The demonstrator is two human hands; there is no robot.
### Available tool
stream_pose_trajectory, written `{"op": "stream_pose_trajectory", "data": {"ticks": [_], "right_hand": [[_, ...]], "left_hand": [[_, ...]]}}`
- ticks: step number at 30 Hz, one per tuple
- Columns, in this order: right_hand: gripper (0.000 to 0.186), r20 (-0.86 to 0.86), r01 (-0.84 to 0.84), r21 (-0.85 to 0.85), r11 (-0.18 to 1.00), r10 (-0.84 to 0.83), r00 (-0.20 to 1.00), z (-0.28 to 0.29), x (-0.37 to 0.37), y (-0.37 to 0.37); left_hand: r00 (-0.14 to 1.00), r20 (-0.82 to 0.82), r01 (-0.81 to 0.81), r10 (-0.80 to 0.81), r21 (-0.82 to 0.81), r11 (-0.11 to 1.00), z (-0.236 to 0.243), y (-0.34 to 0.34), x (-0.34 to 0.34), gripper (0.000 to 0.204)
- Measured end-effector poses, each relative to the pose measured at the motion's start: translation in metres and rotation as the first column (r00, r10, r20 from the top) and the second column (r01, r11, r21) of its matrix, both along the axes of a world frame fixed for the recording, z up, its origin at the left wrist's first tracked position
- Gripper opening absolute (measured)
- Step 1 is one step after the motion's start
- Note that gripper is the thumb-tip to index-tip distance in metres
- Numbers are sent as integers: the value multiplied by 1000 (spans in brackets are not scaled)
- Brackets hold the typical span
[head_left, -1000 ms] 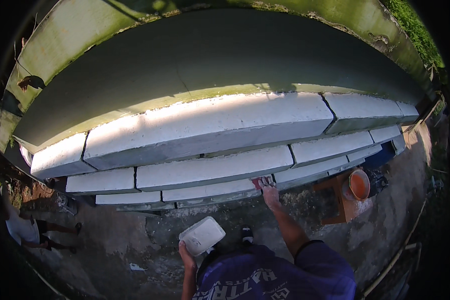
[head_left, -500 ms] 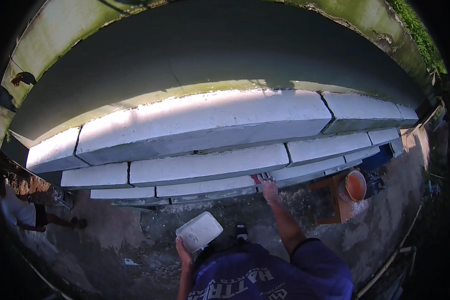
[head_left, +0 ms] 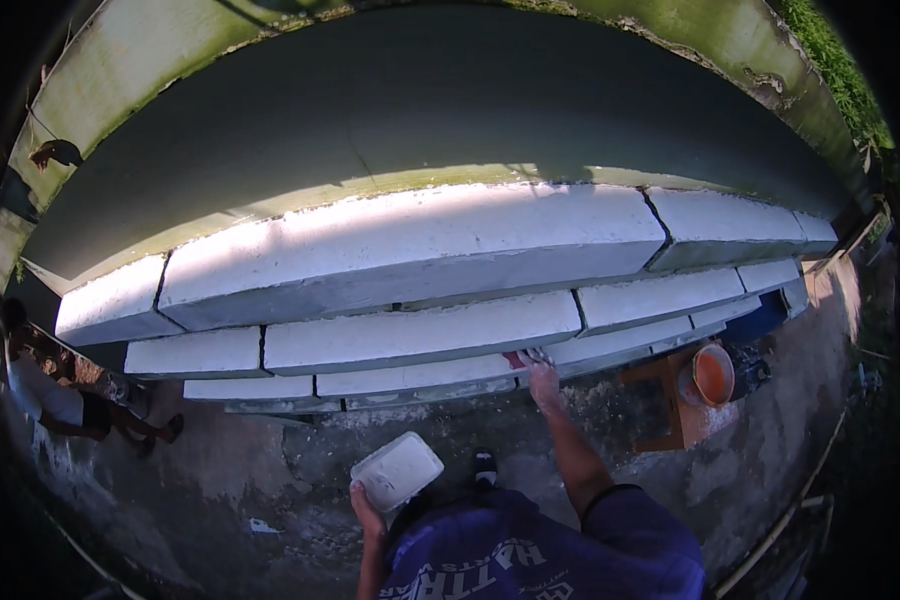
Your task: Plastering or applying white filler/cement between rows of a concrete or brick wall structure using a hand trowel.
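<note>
My left hand [head_left: 367, 510] is closed on one end of a whitish rectangular tub [head_left: 398, 470], held low in front of my body; a pale layer covers its inside. My right arm reaches forward, and my right hand [head_left: 542, 374], its fingers dusted white, is closed on a small reddish piece [head_left: 514, 359] whose kind I cannot make out. That piece rests against a long pale block [head_left: 410, 374] in a lower row, close to a joint. Above it, another row of pale blocks [head_left: 425, 328] juts over, under a larger top block [head_left: 410, 250].
A tall dark wall [head_left: 450, 100] rises behind the blocks. To the right, an orange bucket [head_left: 712, 375] stands on a brown wooden frame [head_left: 660, 405]. Someone in a light top [head_left: 45, 395] is at the far left. Wet-looking concrete floor [head_left: 220, 450] lies below.
The person at the far left has shifted further into view. My view has tilted slightly; my right hand and the tub stay almost in place.
</note>
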State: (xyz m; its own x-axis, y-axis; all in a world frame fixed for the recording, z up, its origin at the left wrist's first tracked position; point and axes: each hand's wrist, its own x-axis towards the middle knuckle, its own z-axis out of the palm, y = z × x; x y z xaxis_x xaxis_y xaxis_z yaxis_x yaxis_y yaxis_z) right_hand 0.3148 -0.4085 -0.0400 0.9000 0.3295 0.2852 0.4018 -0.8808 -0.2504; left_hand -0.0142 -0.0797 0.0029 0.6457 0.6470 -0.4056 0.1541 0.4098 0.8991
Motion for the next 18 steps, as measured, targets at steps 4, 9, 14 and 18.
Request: {"op": "stream_pose_trajectory", "data": {"ticks": [4, 9, 14, 18], "right_hand": [[45, -45, 11, -49, 999, -13, 999, -13, -8, 12], [44, -149, -2, 60, 998, 11, 989, 4, -58, 21], [36, -136, -51, 417, 908, 118, 984, 79, -91, 40], [23, -237, 129, 651, 748, 39, 971, 128, -108, 48]], "left_hand": [[999, -9, 43, -42, 76, 996, 2, 5, 0, 51], [999, 8, 54, -54, -12, 998, 22, 3, 5, 51], [997, 53, 55, -52, -74, 996, 0, -2, 22, 57], [992, 47, 125, -121, -93, 988, 6, -14, 49, 57]]}}
